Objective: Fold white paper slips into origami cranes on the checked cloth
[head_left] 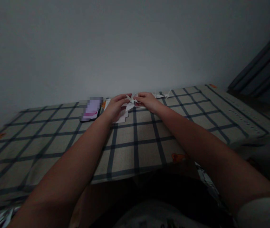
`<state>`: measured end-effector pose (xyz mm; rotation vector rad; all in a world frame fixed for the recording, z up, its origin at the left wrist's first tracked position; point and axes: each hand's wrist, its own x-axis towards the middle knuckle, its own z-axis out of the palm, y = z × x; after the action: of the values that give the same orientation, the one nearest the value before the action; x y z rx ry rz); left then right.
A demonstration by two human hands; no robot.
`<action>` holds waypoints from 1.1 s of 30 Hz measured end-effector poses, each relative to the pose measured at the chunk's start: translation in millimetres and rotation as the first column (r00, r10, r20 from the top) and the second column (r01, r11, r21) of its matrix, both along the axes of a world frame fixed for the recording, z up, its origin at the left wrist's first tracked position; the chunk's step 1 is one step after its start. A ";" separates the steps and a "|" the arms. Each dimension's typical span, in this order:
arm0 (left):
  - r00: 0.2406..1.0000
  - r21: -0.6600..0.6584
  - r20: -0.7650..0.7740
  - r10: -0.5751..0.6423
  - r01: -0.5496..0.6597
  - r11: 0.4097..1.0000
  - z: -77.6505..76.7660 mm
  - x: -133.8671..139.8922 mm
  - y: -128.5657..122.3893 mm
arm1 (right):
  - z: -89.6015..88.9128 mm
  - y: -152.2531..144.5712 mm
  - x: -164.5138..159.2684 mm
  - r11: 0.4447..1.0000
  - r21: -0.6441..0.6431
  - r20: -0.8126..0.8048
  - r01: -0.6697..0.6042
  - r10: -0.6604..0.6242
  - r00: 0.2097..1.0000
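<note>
Between my two hands, near the far side of the table, is a white folded paper crane (131, 100). My left hand (116, 107) pinches its left side with thumb and fingers. On the other side, the fingers of my right hand (147, 100) are closed on it too. White paper sheets (121, 119) lie on the cloth beneath my left hand, partly covered by it. Just beyond my right hand rests another folded white paper crane (167, 95), with more folded paper (158, 96) beside it. Dim light hides the finer folds.
A phone (91, 109) with a lit, blurred screen lies left of my left hand. The checked tablecloth (146, 152) covers the table, whose far edge meets a plain wall (135, 47). A dark striped curtain (263, 60) hangs at the right.
</note>
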<state>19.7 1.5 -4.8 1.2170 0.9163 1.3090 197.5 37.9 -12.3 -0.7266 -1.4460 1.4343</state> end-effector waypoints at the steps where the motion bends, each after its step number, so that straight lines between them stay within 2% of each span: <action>1: 1.000 0.017 -0.015 -0.012 0.012 1.000 0.2 -0.3 -0.6 | 0.0 0.1 1.1 1.000 -0.006 -0.012 -0.024 0.024 1.000; 5: 0.997 0.072 -0.043 -0.066 0.069 0.995 2.7 -0.9 -3.6 | 2.8 -2.6 6.0 0.995 -0.032 -0.081 -0.095 0.092 0.992; 13: 0.990 0.095 -0.081 -0.115 0.123 0.988 8.7 -1.6 -9.1 | 2.1 -0.9 12.4 0.972 -0.117 -0.123 -0.203 0.188 0.974; 18: 0.988 0.131 -0.149 -0.050 0.069 0.989 9.6 -2.1 -9.5 | -1.0 1.9 13.9 0.958 -0.140 -0.142 -0.248 0.229 0.963; 24: 0.970 0.221 -0.232 0.073 -0.021 0.975 7.1 -4.9 -4.5 | 4.3 -1.6 13.6 0.961 -0.162 -0.148 -0.225 0.202 0.968; 33: 0.962 0.245 -0.257 0.091 -0.026 0.969 5.8 -5.7 -3.8 | 6.8 -5.0 12.3 0.959 -0.166 -0.144 -0.229 0.206 0.968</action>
<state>14.0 -2.3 1.0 1.5946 1.0112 1.3529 209.8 32.9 -5.5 -0.5892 -1.3420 1.7682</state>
